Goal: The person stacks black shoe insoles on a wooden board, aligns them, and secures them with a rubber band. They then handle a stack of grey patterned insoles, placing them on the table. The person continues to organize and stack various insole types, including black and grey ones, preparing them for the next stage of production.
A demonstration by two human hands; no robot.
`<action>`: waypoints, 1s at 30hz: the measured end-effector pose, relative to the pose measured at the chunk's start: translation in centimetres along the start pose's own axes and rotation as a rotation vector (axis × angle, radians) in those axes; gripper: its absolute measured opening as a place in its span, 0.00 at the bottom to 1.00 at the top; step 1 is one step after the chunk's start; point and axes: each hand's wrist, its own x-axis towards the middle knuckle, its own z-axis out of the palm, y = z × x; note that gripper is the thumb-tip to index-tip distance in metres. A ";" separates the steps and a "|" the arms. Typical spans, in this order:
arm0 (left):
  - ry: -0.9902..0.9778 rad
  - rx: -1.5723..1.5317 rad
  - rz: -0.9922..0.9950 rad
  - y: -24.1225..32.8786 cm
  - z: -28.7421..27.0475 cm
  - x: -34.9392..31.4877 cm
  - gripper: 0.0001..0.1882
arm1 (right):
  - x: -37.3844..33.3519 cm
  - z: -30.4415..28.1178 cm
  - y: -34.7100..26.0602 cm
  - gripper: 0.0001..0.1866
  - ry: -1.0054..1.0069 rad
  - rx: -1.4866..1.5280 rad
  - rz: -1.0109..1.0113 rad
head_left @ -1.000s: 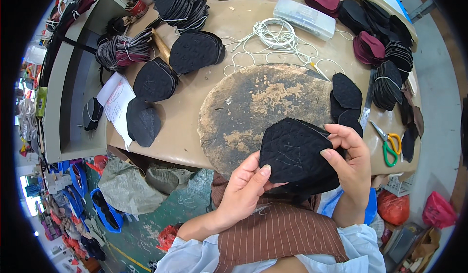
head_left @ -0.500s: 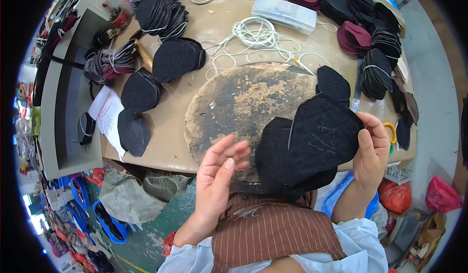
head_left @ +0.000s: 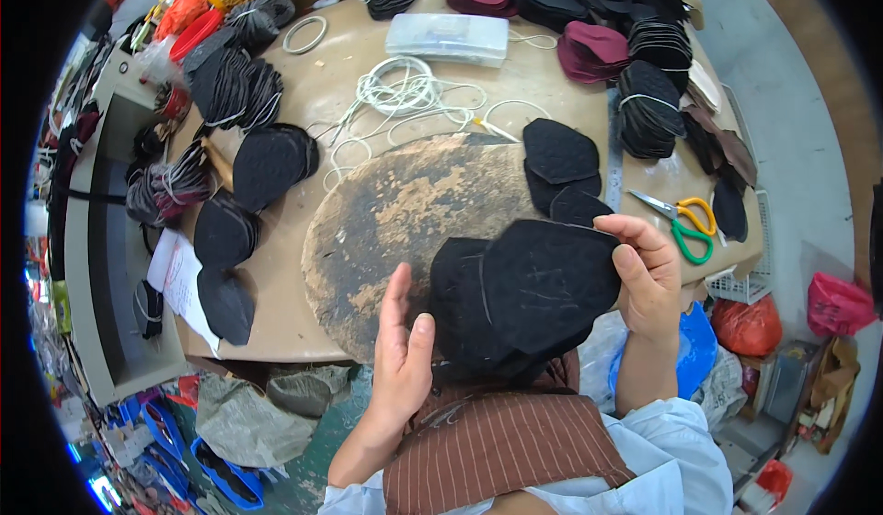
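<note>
A black quilted fabric piece (head_left: 556,280) with rounded edges and pale chalk-like lines is pinched at its right edge between the thumb and fingers of my right hand (head_left: 653,285). Beneath it and to the left lie more black pieces (head_left: 455,290), over the near edge of a worn round board (head_left: 368,230). Just left of them is my left hand (head_left: 402,363), its thumb and fingers apart with nothing in between. A small stack of black pieces (head_left: 559,152) sits at the board's far right edge.
Scissors (head_left: 685,223) with orange and green handles lie right of my right hand. Tangled white cord (head_left: 400,92) and a clear plastic box (head_left: 446,39) are beyond the board. Tied black bundles (head_left: 648,115) stand at right, and black stacks (head_left: 274,165) at left, near paper (head_left: 189,285).
My left hand has turned and straightened its fingers, coming closer to the black pieces. My right hand keeps hold of the fabric piece. The whole view has shifted, bringing the scissors fully into sight.
</note>
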 end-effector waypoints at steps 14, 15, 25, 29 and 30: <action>-0.234 0.154 0.116 1.8 5.4 -0.5 0.42 | -6.3 -2.3 7.1 0.15 0.239 0.606 -0.046; -0.262 0.195 0.127 2.2 5.5 -0.8 0.44 | -6.4 -2.1 7.1 0.15 0.268 0.635 -0.047; -0.154 -0.393 -0.294 1.4 4.4 -1.6 0.51 | -6.9 0.4 7.6 0.12 0.434 0.443 -0.041; -0.290 -0.458 -0.410 2.9 5.0 -0.7 0.50 | -6.7 0.0 7.5 0.12 0.510 0.439 0.017; -0.279 -0.469 -0.380 3.3 5.3 -0.6 0.49 | -6.7 0.0 7.4 0.12 0.508 0.458 0.025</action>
